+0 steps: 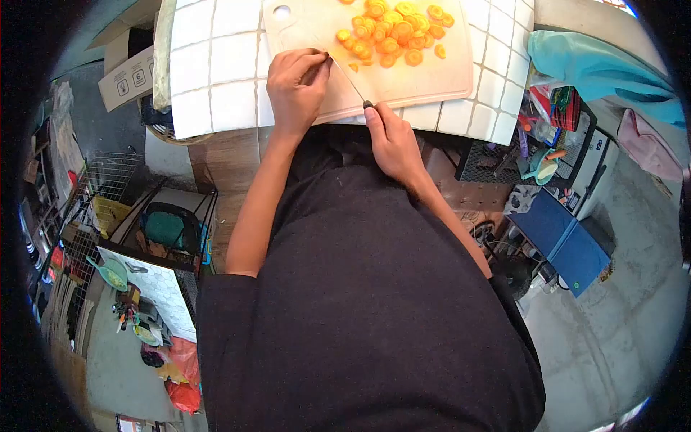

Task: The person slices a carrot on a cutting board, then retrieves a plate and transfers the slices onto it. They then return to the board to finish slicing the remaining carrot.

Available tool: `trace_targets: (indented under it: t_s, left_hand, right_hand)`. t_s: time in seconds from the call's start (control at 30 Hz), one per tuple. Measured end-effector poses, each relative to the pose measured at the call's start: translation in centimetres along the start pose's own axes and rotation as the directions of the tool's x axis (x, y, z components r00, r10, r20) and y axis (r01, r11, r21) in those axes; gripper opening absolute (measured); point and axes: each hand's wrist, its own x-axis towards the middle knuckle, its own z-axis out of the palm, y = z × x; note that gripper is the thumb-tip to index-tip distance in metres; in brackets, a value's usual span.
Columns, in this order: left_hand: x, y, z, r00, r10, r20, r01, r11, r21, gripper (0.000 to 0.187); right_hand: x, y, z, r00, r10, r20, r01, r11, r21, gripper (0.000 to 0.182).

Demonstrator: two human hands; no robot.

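Note:
In the head view, my right hand [395, 144] is closed around the dark handle of a knife [350, 83]. Its thin blade points up and left across the cutting board [432, 90], toward my left fingertips. My left hand [296, 90] rests at the board's left part, thumb and fingers pinched together near the blade's tip. A small dark bit shows at those fingertips, too small to name. Many round orange carrot slices [389, 45] lie heaped at the board's far side, with a few small pieces nearer the knife.
White tiles [223, 65] form the counter under the board. An open cardboard box [128, 79] is at the left. To the right hang a turquoise cloth [604, 65] and a pink cloth [648, 144], above a dark rack [497, 162] with assorted items.

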Motion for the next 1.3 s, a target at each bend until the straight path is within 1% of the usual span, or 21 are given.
trace_targets:
  t_s: [0.03,0.1,0.2,0.33,0.4,0.53,0.6,0.7,0.83,0.9,1.03,1.1,1.13,1.2,1.3]
  left_hand:
    - [0.0,-0.1,0.0,1.000,0.000,0.000,0.000,1.000,-0.001,0.014]
    - [0.0,-0.4,-0.1,1.000,0.016,0.010,-0.016,1.000,0.007,0.016]
    - [0.0,-0.5,-0.1,1.000,0.011,0.023,-0.011,1.000,0.003,0.016]
    - [0.3,-0.6,-0.3,0.999,0.043,0.026,-0.043,0.999,-0.010,0.015]
    - [0.5,-0.6,-0.4,0.996,0.081,0.041,-0.081,0.997,-0.002,0.015]
    - [0.4,-0.6,-0.5,0.997,0.034,0.070,-0.030,0.998,-0.055,0.014]
    - [0.7,-0.8,-0.9,0.986,0.120,0.114,-0.121,0.993,0.002,0.012]
    - [0.5,-1.2,-0.7,0.988,0.094,0.119,-0.088,0.995,-0.052,0.012]
    - [0.4,-1.1,-0.7,0.989,0.070,0.128,-0.065,0.997,-0.044,0.012]
    - [0.5,-1.2,-0.6,0.989,0.069,0.132,-0.057,0.994,-0.090,0.013]
    - [0.4,-1.6,-0.5,0.988,0.080,0.133,-0.069,0.994,-0.082,0.012]
    - [0.5,-1.5,-0.5,0.990,0.096,0.102,-0.084,0.990,-0.109,0.012]
    - [0.4,-1.3,-0.6,0.990,0.095,0.105,-0.083,0.991,-0.109,0.012]
    - [0.5,-0.8,-0.7,0.990,0.005,0.138,0.011,0.993,-0.114,0.012]
    - [0.6,-1.1,-0.7,0.991,0.035,0.132,-0.020,0.994,-0.112,0.012]
  right_hand:
    - [0.0,0.1,0.0,1.000,0.001,-0.001,-0.001,1.000,-0.001,0.038]
    - [0.0,0.2,0.2,1.000,-0.013,-0.013,0.013,0.997,-0.071,0.038]
    - [0.1,0.1,0.0,1.000,-0.011,-0.022,0.008,0.992,-0.126,0.039]
    - [0.3,0.0,-0.4,1.000,-0.021,-0.017,0.018,0.989,-0.145,0.039]
    - [0.3,-0.2,-0.7,1.000,-0.016,-0.003,0.014,0.966,-0.257,0.039]
    - [0.4,-0.8,-1.3,0.999,0.026,0.029,-0.016,0.959,-0.282,0.036]
    - [0.6,-0.5,-1.5,0.999,-0.024,0.047,0.038,0.946,-0.321,0.040]
    - [0.6,-0.9,-1.7,0.998,-0.020,0.058,0.038,0.946,-0.322,0.040]
    - [1.1,-0.4,-1.0,0.997,-0.050,0.057,0.064,0.956,-0.287,0.040]
    - [1.7,-0.5,-0.9,0.998,-0.002,0.067,0.027,0.931,-0.365,0.039]
    - [0.8,0.3,-1.3,0.998,0.033,0.050,-0.013,0.930,-0.366,0.038]
    - [-0.2,1.3,-1.5,1.000,0.004,0.019,0.001,0.966,-0.260,0.038]
    - [-0.5,1.7,-1.5,1.000,0.007,0.019,-0.002,0.966,-0.259,0.038]
    - [-0.7,1.6,-1.5,0.999,0.033,0.001,-0.033,0.982,-0.185,0.032]
    - [-0.5,1.1,-1.6,0.999,0.036,0.026,-0.030,0.979,-0.202,0.031]
